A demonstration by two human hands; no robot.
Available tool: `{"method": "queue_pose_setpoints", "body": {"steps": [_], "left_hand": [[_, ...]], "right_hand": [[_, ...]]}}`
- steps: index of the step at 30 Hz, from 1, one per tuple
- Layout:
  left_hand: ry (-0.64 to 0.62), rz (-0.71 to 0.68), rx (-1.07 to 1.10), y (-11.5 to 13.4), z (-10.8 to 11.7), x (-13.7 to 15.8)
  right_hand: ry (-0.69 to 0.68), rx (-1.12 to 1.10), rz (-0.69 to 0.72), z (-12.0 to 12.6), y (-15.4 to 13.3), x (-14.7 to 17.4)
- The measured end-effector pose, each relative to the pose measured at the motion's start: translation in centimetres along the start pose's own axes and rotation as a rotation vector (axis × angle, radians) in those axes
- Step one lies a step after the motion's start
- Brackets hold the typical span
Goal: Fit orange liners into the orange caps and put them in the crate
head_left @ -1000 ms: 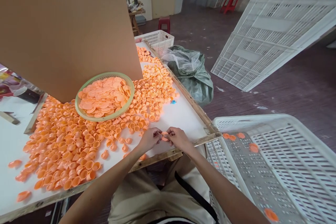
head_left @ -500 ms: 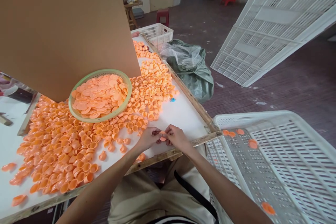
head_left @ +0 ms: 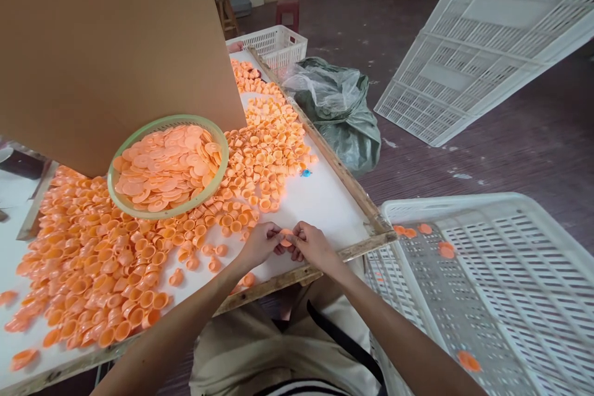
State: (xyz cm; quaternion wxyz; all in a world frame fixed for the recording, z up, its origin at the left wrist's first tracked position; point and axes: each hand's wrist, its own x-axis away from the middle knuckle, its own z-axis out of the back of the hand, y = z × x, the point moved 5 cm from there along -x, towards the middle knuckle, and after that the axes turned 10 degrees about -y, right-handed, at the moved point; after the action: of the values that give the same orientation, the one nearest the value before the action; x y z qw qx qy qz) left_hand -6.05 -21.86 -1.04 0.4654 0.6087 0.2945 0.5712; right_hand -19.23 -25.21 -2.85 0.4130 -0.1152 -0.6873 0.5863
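Our view's tipped down a bit, left hand (head_left: pixel 260 245) and right hand (head_left: pixel 312 244) pinching a disc (head_left: pixel 286 237), probably light, kinda slick, so grab the rim.

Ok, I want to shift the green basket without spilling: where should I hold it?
Probably take the green basket by both sides of its exposed round rim, coming from the near side: the cardboard panel stands behind, and discs are heaped inside.
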Motion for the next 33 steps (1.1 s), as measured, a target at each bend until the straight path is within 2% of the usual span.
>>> {"method": "queue_pose_setpoints", "body": {"steps": [11,19,25,33], "left_hand": [[-0.031,-0.012,0.049,-0.1,0.2,-0.3],[-0.052,0.021,0.006,-0.2,0.1,-0.8],[-0.052,0.163,-0.137,0.7,0.1,-1.5],[-0.030,0.300,-0.161,0.8,0.0,-2.4]], "right_hand": [[-0.016,-0.085,-0.013,0.2,0.6,-0.4],[-0.106,-0.196,-0.087,0.2,1.4,-1.1],[-0.180,-0.097,-0.255,0.6,0.3,-1.3],[-0.234,0.067,-0.362,0.7,0.5,-2.0]]}}
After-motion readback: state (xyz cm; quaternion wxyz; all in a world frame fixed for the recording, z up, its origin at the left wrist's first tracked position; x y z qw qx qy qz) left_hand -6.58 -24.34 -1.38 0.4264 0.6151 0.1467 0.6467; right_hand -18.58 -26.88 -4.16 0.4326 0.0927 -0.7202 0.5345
